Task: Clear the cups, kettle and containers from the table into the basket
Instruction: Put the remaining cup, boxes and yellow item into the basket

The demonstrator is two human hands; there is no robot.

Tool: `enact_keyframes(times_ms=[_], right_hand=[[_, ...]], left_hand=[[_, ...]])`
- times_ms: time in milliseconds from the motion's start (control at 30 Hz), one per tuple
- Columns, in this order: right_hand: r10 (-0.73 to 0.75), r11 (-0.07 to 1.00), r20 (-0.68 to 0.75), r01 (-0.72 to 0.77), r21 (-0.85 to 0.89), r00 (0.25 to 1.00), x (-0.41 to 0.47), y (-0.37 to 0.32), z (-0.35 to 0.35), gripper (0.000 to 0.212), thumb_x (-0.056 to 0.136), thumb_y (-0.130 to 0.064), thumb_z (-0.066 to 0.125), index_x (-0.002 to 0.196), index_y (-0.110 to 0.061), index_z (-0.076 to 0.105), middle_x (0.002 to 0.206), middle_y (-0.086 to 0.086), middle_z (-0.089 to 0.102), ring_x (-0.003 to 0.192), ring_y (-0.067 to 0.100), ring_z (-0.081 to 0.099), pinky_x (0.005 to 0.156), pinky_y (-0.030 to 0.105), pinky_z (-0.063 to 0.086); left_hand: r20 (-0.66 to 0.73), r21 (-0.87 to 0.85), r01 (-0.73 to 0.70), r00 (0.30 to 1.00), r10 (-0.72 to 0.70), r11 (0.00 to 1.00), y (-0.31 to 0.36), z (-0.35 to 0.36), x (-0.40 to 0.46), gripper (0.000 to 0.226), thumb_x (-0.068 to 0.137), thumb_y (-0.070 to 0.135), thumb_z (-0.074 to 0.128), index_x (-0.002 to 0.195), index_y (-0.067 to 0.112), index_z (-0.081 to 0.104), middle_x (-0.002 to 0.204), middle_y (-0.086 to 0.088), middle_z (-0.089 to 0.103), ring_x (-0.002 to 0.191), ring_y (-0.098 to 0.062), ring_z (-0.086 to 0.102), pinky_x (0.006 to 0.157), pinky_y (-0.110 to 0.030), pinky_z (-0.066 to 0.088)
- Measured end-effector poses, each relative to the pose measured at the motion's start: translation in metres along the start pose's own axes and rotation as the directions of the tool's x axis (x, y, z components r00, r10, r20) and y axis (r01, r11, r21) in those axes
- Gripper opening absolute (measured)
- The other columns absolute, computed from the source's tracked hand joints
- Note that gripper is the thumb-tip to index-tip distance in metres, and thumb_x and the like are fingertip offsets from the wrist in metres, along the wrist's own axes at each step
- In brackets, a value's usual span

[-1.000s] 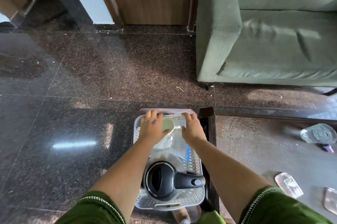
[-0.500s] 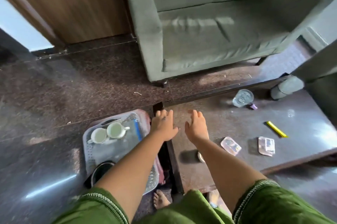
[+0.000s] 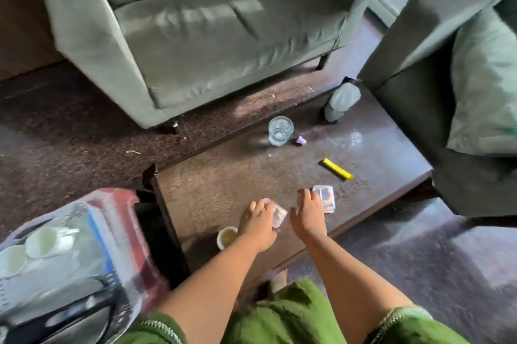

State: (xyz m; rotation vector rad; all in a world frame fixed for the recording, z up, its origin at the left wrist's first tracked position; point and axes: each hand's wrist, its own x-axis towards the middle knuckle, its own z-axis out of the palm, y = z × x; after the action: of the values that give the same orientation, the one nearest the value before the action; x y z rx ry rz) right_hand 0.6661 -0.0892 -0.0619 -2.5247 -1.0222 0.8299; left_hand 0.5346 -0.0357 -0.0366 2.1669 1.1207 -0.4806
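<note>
Both hands reaching for the small clear containers on the counter: left hand open, settling over the near container; right hand open beside the far container. Suggest pinching each by its edges, lifting level. Basket sitting on the floor, left.

A dark brown, faintly mottled top is shown by the table, and on it a bright yellow bar with a black end, a small lilac cap beside a clear colourless glass, a white cup with yellowish contents, and two clear containers with dark patches inside are seen. Beyond the table a muted grey-green armchair is seen on a dark speckled brown floor. Left of the table a pale grey perforated basket with pink-red and blue streaks is seen, blurred, with two pale green-white cups and a black kettle inside; green sleeves with a pale patterned trim are worn at the near edge.
</note>
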Motion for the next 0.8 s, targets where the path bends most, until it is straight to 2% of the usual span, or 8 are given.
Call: enact_keyframes(times_ms=[200, 300, 400, 500, 600, 667, 733, 800], right_hand=[[0.066, 0.995, 0.011, -0.065, -0.076, 0.998, 0.032, 0.064, -0.007, 0.051, 0.085, -0.027, 0.065, 0.128, -0.009, 0.046, 0.126, 0.015, 0.048, 0.117, 0.035, 0.045, 0.096, 0.042, 0.042], [0.067, 0.990, 0.000, -0.066, -0.122, 0.998, 0.047, 0.078, -0.007, 0.052, 0.085, -0.031, 0.067, 0.128, -0.012, 0.045, 0.127, 0.014, 0.047, 0.116, 0.033, 0.045, 0.097, 0.043, 0.041], [0.070, 0.983, 0.013, -0.067, -0.169, 0.997, 0.055, 0.086, -0.002, 0.058, 0.085, -0.034, 0.067, 0.132, -0.013, 0.040, 0.132, 0.012, 0.044, 0.119, 0.031, 0.042, 0.100, 0.043, 0.041], [0.029, 0.986, 0.077, -0.015, -0.168, 0.997, 0.054, 0.082, 0.012, 0.055, 0.085, -0.030, 0.065, 0.130, -0.011, 0.041, 0.132, 0.015, 0.043, 0.123, 0.033, 0.040, 0.101, 0.045, 0.041], [-0.030, 0.992, 0.207, 0.055, -0.115, 0.978, 0.038, 0.065, 0.035, 0.051, 0.081, -0.025, 0.064, 0.126, -0.011, 0.044, 0.125, 0.012, 0.045, 0.118, 0.032, 0.043, 0.099, 0.041, 0.040], [-0.088, 0.993, 0.314, 0.109, -0.050, 0.946, 0.024, 0.046, 0.053, 0.049, 0.081, -0.023, 0.063, 0.126, -0.012, 0.046, 0.126, 0.012, 0.045, 0.118, 0.032, 0.045, 0.100, 0.040, 0.039], [-0.134, 0.990, 0.435, 0.142, 0.015, 0.890, 0.011, 0.022, 0.070, 0.047, 0.085, -0.022, 0.061, 0.128, -0.009, 0.048, 0.132, 0.015, 0.045, 0.123, 0.034, 0.045, 0.100, 0.038, 0.039], [-0.143, 0.989, 0.537, 0.135, 0.055, 0.832, 0.001, 0.000, 0.088, 0.047, 0.088, -0.018, 0.057, 0.131, -0.003, 0.048, 0.134, 0.020, 0.045, 0.124, 0.036, 0.046, 0.100, 0.036, 0.038]], left_hand=[[0.012, 0.184, -0.091, 0.996, 0.091, 0.979, 0.029, 0.037, 0.048, 0.066, 0.090, 0.018, 0.054, 0.148, 0.013, 0.021, 0.147, -0.009, 0.031, 0.137, -0.031, 0.027, 0.108, -0.044, 0.028], [-0.079, 0.190, -0.040, 0.995, 0.056, 0.981, 0.029, 0.047, 0.072, 0.051, 0.097, 0.015, 0.044, 0.145, 0.014, 0.026, 0.144, -0.008, 0.035, 0.133, -0.029, 0.031, 0.109, -0.045, 0.028], [-0.086, 0.188, 0.017, 0.996, -0.001, 0.982, 0.024, 0.050, 0.089, 0.059, 0.094, 0.017, 0.051, 0.146, 0.013, 0.023, 0.148, -0.008, 0.029, 0.136, -0.027, 0.028, 0.111, -0.046, 0.026], [-0.058, 0.188, 0.168, 0.985, -0.160, 0.968, 0.013, 0.054, 0.091, 0.088, 0.078, 0.023, 0.072, 0.147, 0.017, 0.019, 0.150, -0.006, 0.022, 0.138, -0.027, 0.023, 0.112, -0.046, 0.023], [-0.066, 0.147, 0.393, 0.919, -0.387, 0.908, -0.006, 0.067, 0.067, 0.110, 0.065, 0.045, 0.081, 0.147, 0.023, 0.013, 0.154, -0.004, 0.012, 0.140, -0.028, 0.016, 0.112, -0.047, 0.020], [-0.105, 0.102, 0.505, 0.862, -0.495, 0.857, -0.024, 0.078, 0.044, 0.119, 0.062, 0.046, 0.083, 0.150, 0.024, 0.005, 0.157, -0.003, 0.001, 0.142, -0.029, 0.011, 0.112, -0.047, 0.020], [-0.112, -0.006, 0.604, 0.792, -0.601, 0.797, -0.047, 0.087, 0.031, 0.116, 0.067, 0.036, 0.083, 0.150, 0.026, 0.003, 0.157, -0.004, -0.003, 0.141, -0.031, 0.012, 0.111, -0.045, 0.026], [-0.036, -0.156, 0.689, 0.712, -0.701, 0.708, -0.072, 0.094, 0.025, 0.086, 0.086, 0.026, 0.067, 0.150, 0.028, 0.009, 0.156, -0.007, 0.005, 0.138, -0.035, 0.019, 0.109, -0.046, 0.032]])
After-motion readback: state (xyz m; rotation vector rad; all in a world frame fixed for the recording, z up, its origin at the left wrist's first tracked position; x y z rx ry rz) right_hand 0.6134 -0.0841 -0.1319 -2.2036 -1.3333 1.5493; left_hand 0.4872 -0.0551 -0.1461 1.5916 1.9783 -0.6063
